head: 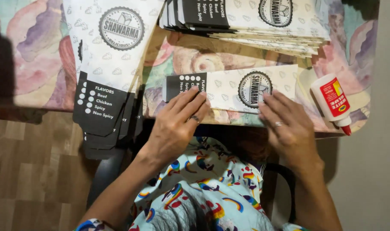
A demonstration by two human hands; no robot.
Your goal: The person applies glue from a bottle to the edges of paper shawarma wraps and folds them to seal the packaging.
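Pressing a folded sleeve flat on the table edge

Pressing down: both hands lie open, palms down, gripping nothing. Left hand (pixel 174 124) has fingertips on the dark end of the sleeve (pixel 229 87); right hand (pixel 289 128) covers the lower right part, below the round stamp. Sleeve lies flat, long side across, on the near edge of the table (pixel 195 57), right in front of the person.

Doing it well, my read:
- keep fingers flat and spread, so pressure runs along the whole seam, not at two spots
- hold the dark end fixed and sweep the other hand outward, so the fold stays square
- keep it fully on the table; near edge is close, overhang would bend it
- glue bottle (pixel 333 102) lies on its side just right of the right hand, red tip toward the edge. Watch the elbow.

Counts:
- sleeve under hands: 1
- stacks: 2, a left stack (pixel 109 64) hanging over the edge, a fanned far stack (pixel 250 21); sheets per stack, cannot tell
- glue bottle: 1
- rings: 1 per hand
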